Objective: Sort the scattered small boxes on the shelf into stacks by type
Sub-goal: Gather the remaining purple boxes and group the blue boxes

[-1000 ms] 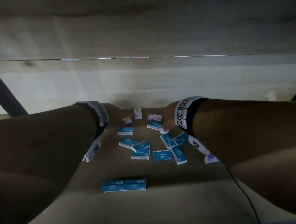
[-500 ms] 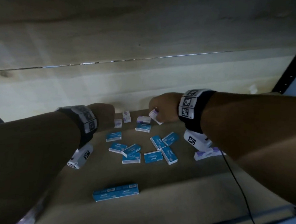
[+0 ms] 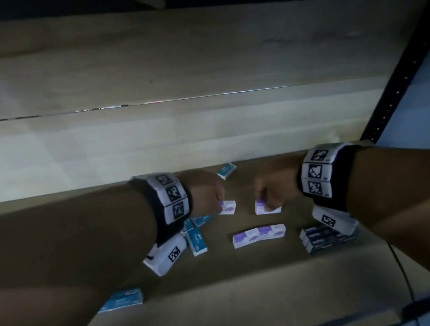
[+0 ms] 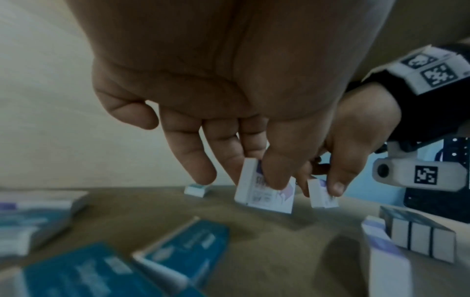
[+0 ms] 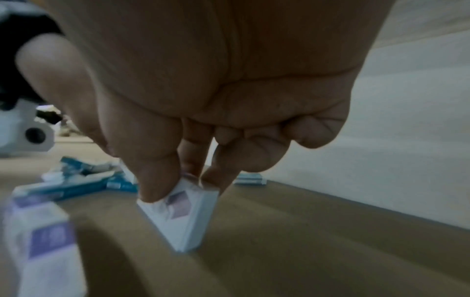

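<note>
Left hand [image 3: 208,193]: pinched one white-purple box [image 3: 227,207], lifted off shelf [image 3: 243,295].
Right hand [image 3: 272,192]: clamped on second white-purple box [image 3: 263,208], tilted, clear of the board.
Done: purple row [image 3: 259,235] and dark row [image 3: 326,237] lined up, by appearance.
Left: blue boxes [image 3: 196,241] scattered under left wrist; one by back wall [image 3: 226,170].
Obstacles: none between hands and purple row.

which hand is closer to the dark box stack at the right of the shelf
Right. The right hand holds a purple-white box just behind the dark box stack; the left hand is farther over, beyond the purple row.
</note>
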